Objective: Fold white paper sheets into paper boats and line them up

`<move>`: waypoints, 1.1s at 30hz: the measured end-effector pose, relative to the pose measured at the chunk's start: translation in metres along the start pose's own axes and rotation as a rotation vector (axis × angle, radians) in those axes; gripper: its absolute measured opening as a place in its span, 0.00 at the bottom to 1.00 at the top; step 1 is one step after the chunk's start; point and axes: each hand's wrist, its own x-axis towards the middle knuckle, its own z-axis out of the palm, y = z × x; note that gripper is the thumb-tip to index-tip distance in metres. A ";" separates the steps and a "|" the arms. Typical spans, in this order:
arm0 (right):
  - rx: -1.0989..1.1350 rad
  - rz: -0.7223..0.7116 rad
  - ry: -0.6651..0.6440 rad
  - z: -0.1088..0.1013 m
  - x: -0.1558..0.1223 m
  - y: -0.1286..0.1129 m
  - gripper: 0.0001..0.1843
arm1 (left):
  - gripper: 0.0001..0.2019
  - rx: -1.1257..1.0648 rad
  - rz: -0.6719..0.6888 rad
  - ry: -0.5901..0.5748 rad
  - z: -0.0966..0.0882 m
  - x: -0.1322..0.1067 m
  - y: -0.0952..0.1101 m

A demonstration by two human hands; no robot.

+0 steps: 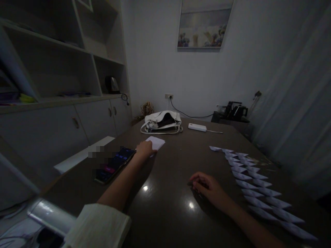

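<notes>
Near edge of the paper stack point(157, 142) hidden under the left grip point(144, 150), phone point(115, 164) screen just left of that grip too small to read, pixelated patch point(96, 151) beyond it, right grip point(207, 187) curled, anything under it lost in shadow

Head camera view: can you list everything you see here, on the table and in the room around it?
table: one, dark brown, glossy, fills the foreground
paper stack: one, white, left part of table
phone: one, dark, screen lit, by left table edge
handbag: one, white, far end of table
power bank: one, white, right of handbag, cable attached
folded papers: roughly twenty, white, two rows on table's right
shelving unit: one, pale, left wall
picture: one, pastel, back wall
machine: one, black, beyond table's far right
left hand: on the paper stack's edge
right hand: loosely curled, resting on table
</notes>
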 end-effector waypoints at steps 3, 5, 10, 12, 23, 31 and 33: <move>0.003 0.015 -0.001 0.001 0.000 -0.003 0.09 | 0.24 -0.011 -0.016 0.012 0.000 0.000 0.001; 0.001 0.021 0.001 0.001 0.000 -0.004 0.09 | 0.24 -0.020 -0.027 0.018 0.000 0.000 0.001; -0.008 0.005 0.002 0.000 -0.001 -0.002 0.09 | 0.25 -0.050 -0.037 0.025 0.000 0.000 0.000; -0.003 0.001 0.001 0.000 -0.001 -0.001 0.09 | 0.26 -0.060 -0.035 0.026 0.001 0.001 -0.001; -0.024 -0.003 0.027 0.000 -0.001 -0.003 0.08 | 0.25 -0.094 0.018 0.071 0.006 0.006 -0.008; -0.025 -0.007 0.031 0.000 -0.001 -0.003 0.08 | 0.24 -0.114 0.034 0.083 0.007 0.010 -0.012; -0.026 -0.010 0.027 0.000 -0.001 -0.003 0.08 | 0.25 -0.118 0.039 0.084 0.007 0.010 -0.012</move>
